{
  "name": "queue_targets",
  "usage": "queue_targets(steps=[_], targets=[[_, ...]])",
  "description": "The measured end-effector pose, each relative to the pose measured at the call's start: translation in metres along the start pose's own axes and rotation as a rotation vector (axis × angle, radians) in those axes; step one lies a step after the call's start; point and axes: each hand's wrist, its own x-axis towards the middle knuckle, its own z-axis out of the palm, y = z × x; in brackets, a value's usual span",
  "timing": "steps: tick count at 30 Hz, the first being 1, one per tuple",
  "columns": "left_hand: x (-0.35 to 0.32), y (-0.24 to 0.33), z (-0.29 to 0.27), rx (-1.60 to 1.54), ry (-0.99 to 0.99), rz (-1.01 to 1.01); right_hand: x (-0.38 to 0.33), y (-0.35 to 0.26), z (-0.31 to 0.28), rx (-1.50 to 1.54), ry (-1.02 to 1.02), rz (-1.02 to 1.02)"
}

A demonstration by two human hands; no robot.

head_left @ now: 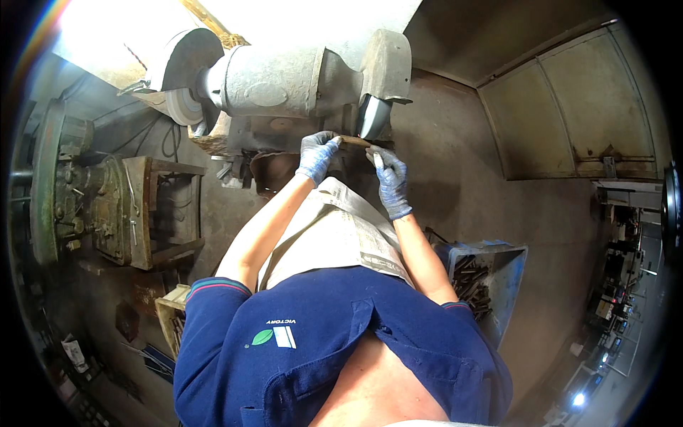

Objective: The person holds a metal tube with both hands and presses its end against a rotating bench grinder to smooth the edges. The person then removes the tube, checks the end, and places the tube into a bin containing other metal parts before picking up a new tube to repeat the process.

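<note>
A short brownish metal rod (355, 141) spans the gap between my two gloved hands, just below the right wheel of a bench grinder. My left hand (318, 151), in a blue-grey glove, is closed on the rod's left end. The right end is pinched by my right hand (390, 174), gloved alike. Above the rod, the right grinding wheel (375, 117) shows under its metal guard; the rod's upper side is close to or against the wheel's lower edge, and I cannot tell whether they touch. The grinder's grey motor body (274, 82) stretches to the left.
The other grinding wheel (183, 107) sits under its guard at the left. A blue crate (506, 285) with several rods stands by my right side. Green machinery (99, 199) is at left, a large metal cabinet (569, 114) at right. A pale cloth (320, 235) covers my lap.
</note>
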Motion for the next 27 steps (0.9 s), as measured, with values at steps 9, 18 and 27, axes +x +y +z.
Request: queue_targets(steps=[9,18,27], targets=[[0.007,-0.008,0.028,-0.052,-0.077,-0.087,0.000,0.003,-0.031,0.054,0.051,0.083],[0.007,0.005,-0.003,0.068,0.011,-0.032,0.003,0.012,0.003,0.085,0.006,0.084],[-0.003,-0.002,-0.024,0.097,-0.031,0.063,-0.007,-0.007,0.012,-0.085,-0.032,-0.166]])
